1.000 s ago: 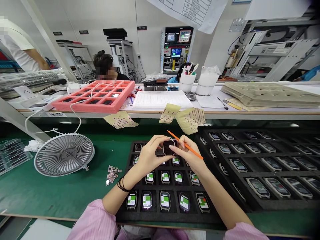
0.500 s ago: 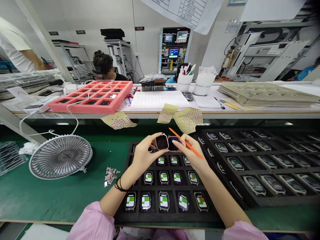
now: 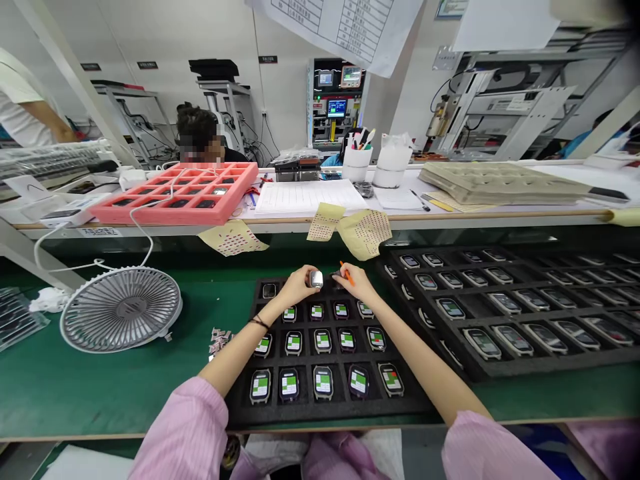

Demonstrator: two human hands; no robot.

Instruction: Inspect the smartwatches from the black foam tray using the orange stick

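A watch body (image 3: 316, 279) with a bright, reflecting face is gripped in my left hand (image 3: 299, 285), over the back row of the black foam tray (image 3: 330, 415). My right hand (image 3: 356, 281) pinches an orange stick (image 3: 347, 273). Its fingertips also meet a dark watch body (image 3: 340, 279) at the tray's back row; whether it rests in a slot is unclear. Several watches with green and white screens fill the rows nearer to me, one of them (image 3: 391, 379) showing a red patch as well.
A grey fan (image 3: 123, 310) and small metal pieces (image 3: 219, 341) lie left of the tray. More black trays of watches (image 3: 500, 363) stand at the right. On the shelf are a pink tray (image 3: 175, 213) and white cups (image 3: 357, 163). Another person (image 3: 200, 137) sits behind it.
My hands have moved apart and forward, and the two watch bodies, side by side before, are now separated. The dark one is lower, at the tray. The camera view has shifted slightly.
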